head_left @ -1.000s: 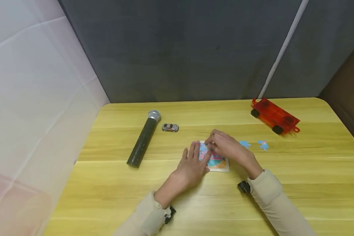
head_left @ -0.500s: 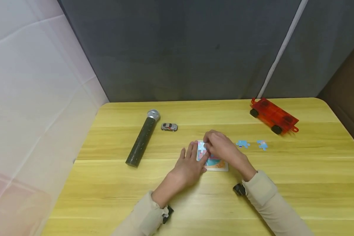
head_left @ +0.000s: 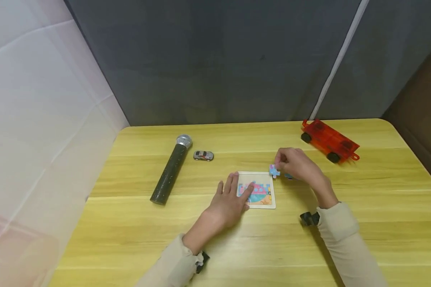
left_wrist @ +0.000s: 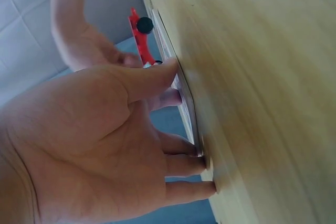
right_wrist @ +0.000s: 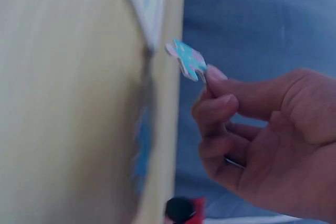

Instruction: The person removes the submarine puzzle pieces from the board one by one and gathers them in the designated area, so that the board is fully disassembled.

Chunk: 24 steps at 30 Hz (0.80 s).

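Note:
A small jigsaw tray (head_left: 255, 177) lies on the table, its top part bare and its lower part filled with pink, teal and orange pieces. My left hand (head_left: 227, 206) rests along its left side, fingers straight, with the thumb over the pieces. Beside the tray's upper right corner, my right hand (head_left: 297, 164) pinches a blue and pink jigsaw piece (right_wrist: 186, 59) between thumb and index finger. In the right wrist view that piece is raised off the table. Another blue jigsaw piece (head_left: 289, 176) lies under the right hand, mostly covered.
A dark microphone (head_left: 170, 173) with a silver head lies to the left. Close to it stands a small toy car (head_left: 203, 156). At the back right is a red toy wagon (head_left: 328, 139) with black wheels. A grey panel (head_left: 215, 63) rises behind the table.
My right hand has moved from over the tray to its right side, carrying a piece out of the top part. The left hand has stayed at the tray's left side.

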Each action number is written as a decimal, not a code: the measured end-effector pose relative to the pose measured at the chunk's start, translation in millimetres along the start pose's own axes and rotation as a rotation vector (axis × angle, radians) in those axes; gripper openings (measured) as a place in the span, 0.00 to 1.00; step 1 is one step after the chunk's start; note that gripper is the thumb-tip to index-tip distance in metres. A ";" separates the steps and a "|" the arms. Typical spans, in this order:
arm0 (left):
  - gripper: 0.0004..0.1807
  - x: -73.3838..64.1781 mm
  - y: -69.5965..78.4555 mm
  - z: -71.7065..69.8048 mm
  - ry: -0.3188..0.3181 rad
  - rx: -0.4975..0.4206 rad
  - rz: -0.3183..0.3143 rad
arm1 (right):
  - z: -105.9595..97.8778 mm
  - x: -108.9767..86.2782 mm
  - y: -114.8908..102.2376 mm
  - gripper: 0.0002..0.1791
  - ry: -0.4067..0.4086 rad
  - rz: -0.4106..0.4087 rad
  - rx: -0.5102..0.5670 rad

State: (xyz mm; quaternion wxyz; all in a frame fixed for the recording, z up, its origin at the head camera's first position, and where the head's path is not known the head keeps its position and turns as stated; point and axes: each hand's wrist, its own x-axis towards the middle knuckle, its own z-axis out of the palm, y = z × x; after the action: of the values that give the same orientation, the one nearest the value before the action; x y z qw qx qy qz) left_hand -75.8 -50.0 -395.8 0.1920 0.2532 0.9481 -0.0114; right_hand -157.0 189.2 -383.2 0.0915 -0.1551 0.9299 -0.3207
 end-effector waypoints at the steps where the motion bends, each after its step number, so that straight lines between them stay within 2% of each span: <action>1: 0.34 -0.4 -0.2 0.0 0.000 -0.001 -0.001 | -2.8 0.2 5.4 0.06 -0.032 0.009 -0.010; 3: 0.34 -1.2 -0.6 -0.1 0.001 0.000 -0.002 | -4.0 2.3 13.5 0.06 -0.079 0.021 -0.028; 6: 0.34 -1.6 -0.5 -0.5 0.004 0.000 0.000 | 0.1 5.2 19.8 0.08 -0.089 0.037 -0.078; 10: 0.34 -1.5 0.3 -1.0 0.006 0.003 0.002 | 7.3 4.4 20.6 0.07 -0.045 0.079 -0.162; 13: 0.34 -1.6 0.8 -1.1 0.008 0.010 -0.001 | 10.8 -0.5 17.3 0.05 0.021 0.071 -0.221; 16: 0.34 -1.5 1.3 -0.6 0.007 0.019 0.000 | 15.4 -11.1 13.8 0.06 0.072 -0.044 -0.225; 17: 0.34 -1.5 1.7 -0.2 0.006 0.021 0.001 | 21.5 -13.2 22.9 0.07 0.070 -0.126 -0.190; 20: 0.34 -2.0 2.6 0.7 0.006 0.038 0.001 | 30.8 -28.5 20.2 0.11 0.008 -0.254 -0.140; 23: 0.36 -3.4 2.9 0.8 0.008 0.054 -0.006 | 39.0 -36.5 15.1 0.14 -0.033 -0.269 -0.134; 24: 0.37 -4.4 3.1 1.2 0.010 0.049 -0.005 | 37.2 -40.1 3.0 0.14 -0.034 -0.232 -0.167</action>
State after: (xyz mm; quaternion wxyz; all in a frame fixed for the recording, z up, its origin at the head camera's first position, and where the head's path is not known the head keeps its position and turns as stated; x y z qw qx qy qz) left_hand -70.4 -49.5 -395.1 0.1811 0.2554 0.9491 -0.0341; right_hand -110.2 184.2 -411.1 0.0565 -0.2739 0.9275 -0.2478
